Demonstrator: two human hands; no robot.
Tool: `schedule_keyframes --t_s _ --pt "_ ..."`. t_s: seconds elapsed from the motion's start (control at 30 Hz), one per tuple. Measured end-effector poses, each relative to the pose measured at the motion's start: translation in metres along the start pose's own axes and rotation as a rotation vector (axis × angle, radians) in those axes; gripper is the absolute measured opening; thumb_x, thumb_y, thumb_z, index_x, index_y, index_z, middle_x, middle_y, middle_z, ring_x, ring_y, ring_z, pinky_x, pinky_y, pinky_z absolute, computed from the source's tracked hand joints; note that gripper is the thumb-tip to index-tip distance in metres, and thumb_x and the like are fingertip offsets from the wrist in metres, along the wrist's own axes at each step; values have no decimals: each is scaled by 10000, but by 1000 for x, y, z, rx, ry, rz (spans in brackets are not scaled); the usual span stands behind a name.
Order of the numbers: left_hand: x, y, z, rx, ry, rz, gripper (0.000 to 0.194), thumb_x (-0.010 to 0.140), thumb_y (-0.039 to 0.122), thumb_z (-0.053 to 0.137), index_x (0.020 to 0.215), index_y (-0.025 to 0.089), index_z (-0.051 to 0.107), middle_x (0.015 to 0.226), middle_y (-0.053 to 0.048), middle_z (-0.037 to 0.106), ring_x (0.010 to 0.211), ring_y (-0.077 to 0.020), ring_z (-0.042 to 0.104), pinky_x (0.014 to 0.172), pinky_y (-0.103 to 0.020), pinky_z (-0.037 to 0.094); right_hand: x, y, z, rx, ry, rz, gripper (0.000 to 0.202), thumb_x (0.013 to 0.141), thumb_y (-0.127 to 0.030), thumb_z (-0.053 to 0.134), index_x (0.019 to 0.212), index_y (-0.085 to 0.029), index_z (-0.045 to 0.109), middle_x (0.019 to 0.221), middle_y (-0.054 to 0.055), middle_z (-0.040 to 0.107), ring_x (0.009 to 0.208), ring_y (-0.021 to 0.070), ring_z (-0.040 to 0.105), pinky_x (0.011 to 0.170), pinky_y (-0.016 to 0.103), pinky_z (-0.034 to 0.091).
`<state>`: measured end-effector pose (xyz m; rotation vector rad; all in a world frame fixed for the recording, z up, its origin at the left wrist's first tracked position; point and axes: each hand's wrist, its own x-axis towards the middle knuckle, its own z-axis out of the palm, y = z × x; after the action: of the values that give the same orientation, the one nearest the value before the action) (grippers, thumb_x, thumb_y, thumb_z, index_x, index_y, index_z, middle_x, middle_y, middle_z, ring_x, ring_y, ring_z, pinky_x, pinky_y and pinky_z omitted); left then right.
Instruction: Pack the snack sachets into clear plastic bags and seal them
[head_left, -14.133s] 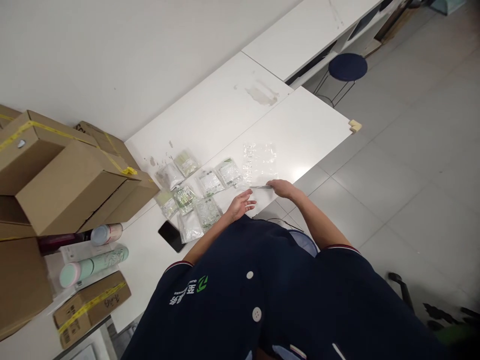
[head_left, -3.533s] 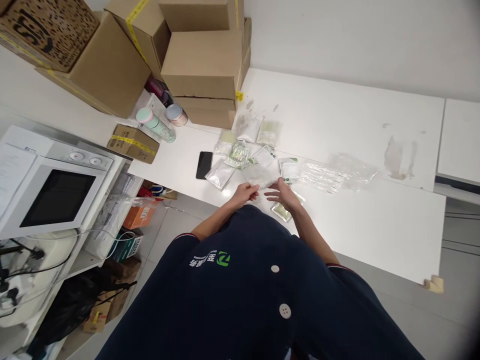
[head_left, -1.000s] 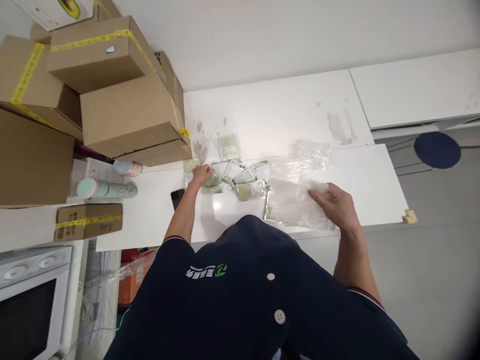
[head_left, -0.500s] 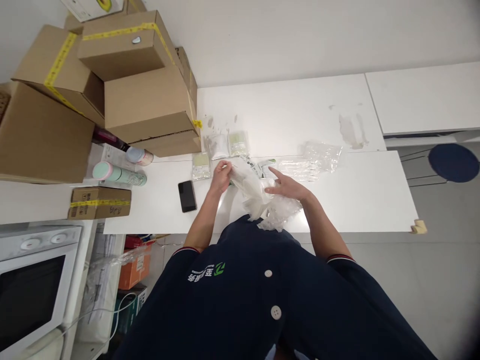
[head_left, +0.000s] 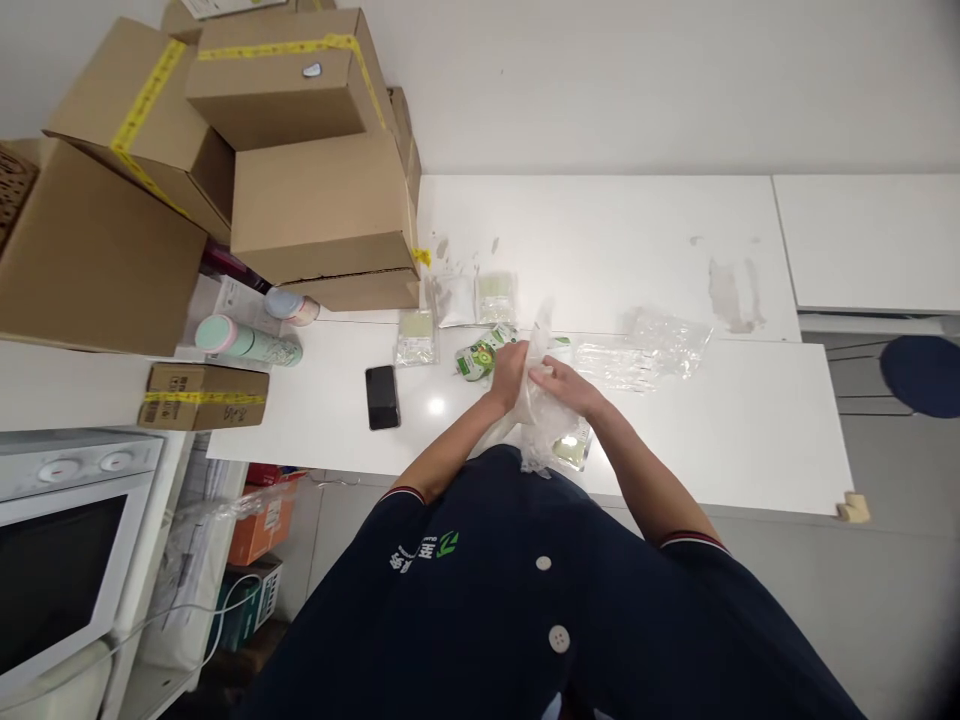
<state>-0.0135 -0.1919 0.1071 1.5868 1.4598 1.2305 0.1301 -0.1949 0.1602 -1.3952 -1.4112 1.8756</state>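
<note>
A crumpled translucent plastic bag [head_left: 546, 420] hangs between my hands close to my shirt. My left hand [head_left: 511, 374] is closed round its gathered upper part. From the other side my right hand [head_left: 562, 383] grips the same bunched plastic, fingers close to the left hand. Just left of my hands lies a green printed pouch [head_left: 475, 358], partly covered by the left hand. Under the bag's right side a flat packet with pale green contents [head_left: 571, 447] shows in part. Clear thin wrappers [head_left: 615, 366] lie right of my right hand.
Pale green packets [head_left: 416, 337] and a white packet [head_left: 455, 300] lie behind my left arm. A black phone [head_left: 382, 397] is at left. Cardboard boxes [head_left: 322, 205] are stacked at the back left, near a mint bottle [head_left: 247, 341]. Clear crinkled plastic [head_left: 670, 342] lies at right.
My hands have come together and bunched the bag, which was spread between them. The left hand moved right, uncovering the green pouch. The packet by the bag now shows. The view shifted slightly.
</note>
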Motion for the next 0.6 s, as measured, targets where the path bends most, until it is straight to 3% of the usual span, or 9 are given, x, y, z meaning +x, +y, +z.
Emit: schedule_keyframes --t_s 0.1,0.2,0.27,0.33,0.4,0.47,0.53,0.6 --pt "13 1 9 74 -115 125 269 916 395 466 834 194 625 845 -70 615 874 -218 540 872 -376 409 10 -14 -12 -98 137 45 408 710 -539 688 902 -179 688 868 35 689 825 216 626 736 312 495" --pt "24 -21 -17 124 -117 51 287 910 389 483 1075 215 639 1098 -88 628 1091 -232 519 993 -385 363 19 -25 -55 -127 402 151 377 719 -508 679 809 -143 668 722 36 638 653 170 574 593 280 455" --pt "27 -51 -56 243 17 -214 339 906 367 493 1193 217 590 1229 -111 584 1206 -252 467 1032 -396 330 27 -26 -100 -87 734 210 391 756 -501 643 858 -123 656 707 53 610 590 151 527 523 281 410" --pt "27 -85 -102 478 133 -598 473 846 345 587 1281 174 517 1320 -179 510 1280 -321 401 1022 -432 323 37 -17 -147 24 940 130 370 840 -428 568 1009 -106 640 850 105 633 657 148 542 545 276 407" --pt "26 -116 -140 677 140 -892 711 758 346 687 1372 139 395 1420 -245 386 1315 -393 341 988 -463 338 44 0 -182 198 947 111 443 933 -453 400 1162 -120 582 988 147 621 730 157 584 579 281 429" --pt "25 -139 -162 749 34 -1013 838 685 368 753 1376 122 347 1406 -281 374 1302 -419 349 946 -455 364 46 22 -198 318 879 217 556 957 -540 274 1251 -139 522 1080 178 577 772 176 618 611 304 461" --pt "25 -154 -171 785 -39 -1052 865 637 407 786 1332 106 367 1369 -304 396 1281 -429 374 914 -447 384 42 43 -196 275 838 344 645 935 -617 254 1294 -132 484 1124 204 533 783 204 633 637 349 488" --pt "25 -161 -172 790 -65 -1077 843 612 443 796 1271 88 407 1326 -317 429 1258 -438 403 897 -450 399 38 57 -179 -4 805 312 693 922 -630 268 1319 -95 456 1152 238 507 808 236 630 673 399 505"
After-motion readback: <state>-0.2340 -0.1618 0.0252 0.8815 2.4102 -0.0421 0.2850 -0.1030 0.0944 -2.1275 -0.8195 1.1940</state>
